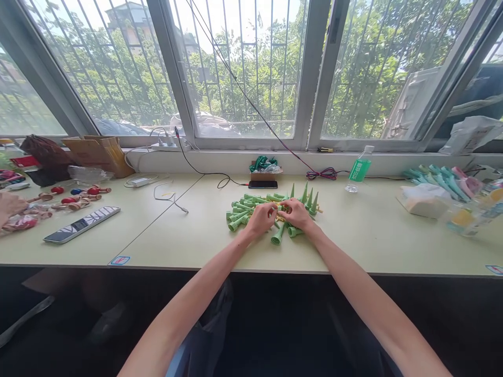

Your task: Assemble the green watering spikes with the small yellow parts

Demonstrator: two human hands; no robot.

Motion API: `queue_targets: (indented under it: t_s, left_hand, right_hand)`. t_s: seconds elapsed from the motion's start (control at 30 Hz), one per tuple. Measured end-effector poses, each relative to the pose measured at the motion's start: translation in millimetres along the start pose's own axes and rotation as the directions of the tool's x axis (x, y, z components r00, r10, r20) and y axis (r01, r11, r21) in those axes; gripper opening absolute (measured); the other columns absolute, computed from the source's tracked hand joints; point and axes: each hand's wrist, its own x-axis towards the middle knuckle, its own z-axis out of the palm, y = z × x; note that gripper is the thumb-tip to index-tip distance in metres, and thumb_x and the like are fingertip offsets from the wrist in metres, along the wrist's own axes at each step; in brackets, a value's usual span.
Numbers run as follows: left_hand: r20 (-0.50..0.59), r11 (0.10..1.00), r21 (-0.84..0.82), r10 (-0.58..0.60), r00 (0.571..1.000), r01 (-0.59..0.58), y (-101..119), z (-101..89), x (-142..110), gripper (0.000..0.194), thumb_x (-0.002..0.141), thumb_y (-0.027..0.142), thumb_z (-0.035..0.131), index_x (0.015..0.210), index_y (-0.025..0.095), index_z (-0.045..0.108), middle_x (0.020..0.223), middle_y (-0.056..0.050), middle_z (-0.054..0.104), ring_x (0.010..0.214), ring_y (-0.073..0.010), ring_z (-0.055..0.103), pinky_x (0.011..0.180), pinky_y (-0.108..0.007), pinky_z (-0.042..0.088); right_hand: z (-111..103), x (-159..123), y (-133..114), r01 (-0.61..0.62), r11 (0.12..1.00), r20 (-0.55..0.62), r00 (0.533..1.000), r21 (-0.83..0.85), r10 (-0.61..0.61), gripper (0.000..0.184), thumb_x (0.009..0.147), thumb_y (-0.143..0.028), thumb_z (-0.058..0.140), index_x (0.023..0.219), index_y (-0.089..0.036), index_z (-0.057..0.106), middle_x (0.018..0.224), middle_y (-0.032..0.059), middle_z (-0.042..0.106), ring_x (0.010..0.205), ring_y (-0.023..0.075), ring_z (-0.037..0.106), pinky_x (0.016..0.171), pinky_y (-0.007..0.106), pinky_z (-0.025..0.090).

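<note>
My left hand (261, 220) and my right hand (297, 213) meet over a pile of green plastic cones in the middle of the table. Both hands are closed, thumbs and fingertips pinched close together. Whatever lies between the fingertips is too small to make out. Several hollow green cones (238, 220) lie on their sides left of my left hand. Beyond my right hand, several pointed green cones (304, 192) stand upright. One loose green cone (277, 235) lies in front of the hands, its wide end toward me. Small yellow pieces show among the cones, partly hidden by my fingers.
Behind the pile lie a black phone (263, 184) and a small box (264, 176) of green wrappers. A water bottle (358, 170) stands back right, near a tissue pack (426, 200). At left are a large phone (81, 224), wooden toys (74, 199) and another person's hand (11, 205).
</note>
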Motion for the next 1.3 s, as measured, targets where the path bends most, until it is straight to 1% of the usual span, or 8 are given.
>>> queue_targets:
  t_s: [0.33, 0.53, 0.67, 0.77, 0.9, 1.0, 1.17, 1.3]
  left_hand:
    - [-0.041, 0.999, -0.012, 0.029, 0.999, -0.03, -0.5, 5.1, -1.3, 0.014, 0.085, 0.014, 0.055, 0.082, 0.017, 0.068, 0.069, -0.001, 0.065, 0.058, -0.0117, 0.051, 0.063, -0.025, 0.042]
    - [-0.06, 0.969, -0.192, -0.171, 0.983, 0.156, 1.1, -7.8, 4.5, 0.022, 0.089, 0.03, 0.057, 0.075, 0.016, 0.067, 0.068, -0.002, 0.067, 0.06, -0.0128, 0.057, 0.061, -0.025, 0.045]
    - [0.205, 0.771, -0.456, -0.394, 0.896, 0.444, 4.9, -25.7, 21.7, 0.043, 0.088, 0.054, 0.058, 0.074, 0.014, 0.067, 0.073, -0.007, 0.07, 0.056, -0.015, 0.062, 0.046, -0.025, 0.044]
    - [0.394, 0.621, -0.529, -0.424, 0.816, 0.578, 7.9, -38.5, 35.7, 0.058, 0.083, 0.069, 0.057, 0.076, 0.012, 0.068, 0.078, -0.011, 0.071, 0.06, -0.017, 0.066, 0.046, -0.025, 0.046]
    - [0.33, 0.554, -0.656, -0.401, 0.855, 0.513, 5.6, -46.8, 46.1, 0.066, 0.083, 0.076, 0.05, 0.082, 0.013, 0.068, 0.075, -0.011, 0.069, 0.059, -0.0157, 0.064, 0.046, -0.025, 0.046]
    - [0.196, 0.551, -0.731, -0.395, 0.898, 0.402, -1.3, -44.4, 45.8, 0.06, 0.079, 0.073, 0.06, 0.086, 0.013, 0.066, 0.079, -0.01, 0.067, 0.056, -0.012, 0.06, 0.046, -0.024, 0.044]
    - [0.079, 0.519, -0.781, -0.469, 0.88, 0.347, -15.0, -34.6, 34.0, 0.052, 0.07, 0.063, 0.075, 0.078, 0.014, 0.061, 0.071, -0.005, 0.063, 0.052, -0.0081, 0.052, 0.045, -0.022, 0.042]
    - [-0.012, 0.682, -0.651, -0.449, 0.893, 0.334, -18.6, -34.0, 24.4, 0.039, 0.078, 0.053, 0.07, 0.072, 0.016, 0.059, 0.06, 0.001, 0.055, 0.047, -0.0089, 0.048, 0.044, -0.024, 0.039]
  right_hand:
    - [0.2, 3.3, 0.1, 0.011, 0.999, -0.024, 1.0, -0.041, -0.012, 0.015, 0.086, -0.027, 0.062, 0.093, -0.014, 0.067, 0.092, 0.007, 0.059, 0.071, 0.0156, 0.055, 0.078, 0.033, 0.048]
    - [-8.4, 2.7, -11.8, 0.081, 0.994, -0.084, 0.993, -0.073, -0.087, 0.016, 0.091, -0.025, 0.054, 0.096, -0.014, 0.064, 0.093, 0.0085, 0.057, 0.075, 0.0178, 0.057, 0.076, 0.033, 0.048]
    - [-16.6, 10.1, -29.1, 0.089, 0.991, -0.135, 0.986, -0.096, -0.101, 0.016, 0.093, -0.026, 0.052, 0.097, -0.015, 0.062, 0.096, 0.0103, 0.058, 0.082, 0.0205, 0.058, 0.077, 0.034, 0.048]
    - [-21.8, 24.7, -44.6, 0.084, 0.996, -0.182, 0.979, -0.024, -0.087, 0.017, 0.095, -0.027, 0.05, 0.1, -0.015, 0.061, 0.102, 0.0117, 0.056, 0.077, 0.0183, 0.058, 0.075, 0.034, 0.05]
    - [-21.2, 47.9, -61.1, 0.182, 0.98, -0.236, 0.958, 0.077, -0.16, 0.016, 0.096, -0.03, 0.051, 0.099, -0.017, 0.06, 0.099, 0.0104, 0.056, 0.083, 0.0191, 0.059, 0.076, 0.033, 0.051]
    - [-12.4, 55.1, -65.3, 0.236, 0.963, -0.221, 0.954, 0.128, -0.204, 0.02, 0.097, -0.034, 0.05, 0.103, -0.017, 0.059, 0.102, 0.0103, 0.055, 0.084, 0.0189, 0.058, 0.076, 0.033, 0.053]
    - [7.8, 42.2, -53.6, 0.297, 0.933, -0.167, 0.949, 0.202, -0.266, 0.025, 0.099, -0.041, 0.048, 0.11, -0.021, 0.057, 0.107, 0.0092, 0.053, 0.09, 0.018, 0.06, 0.079, 0.032, 0.056]
    - [12.4, 29.6, -41.6, 0.339, 0.921, -0.104, 0.94, 0.191, -0.325, 0.025, 0.098, -0.042, 0.05, 0.108, -0.02, 0.057, 0.103, 0.0082, 0.055, 0.089, 0.0173, 0.06, 0.081, 0.031, 0.054]
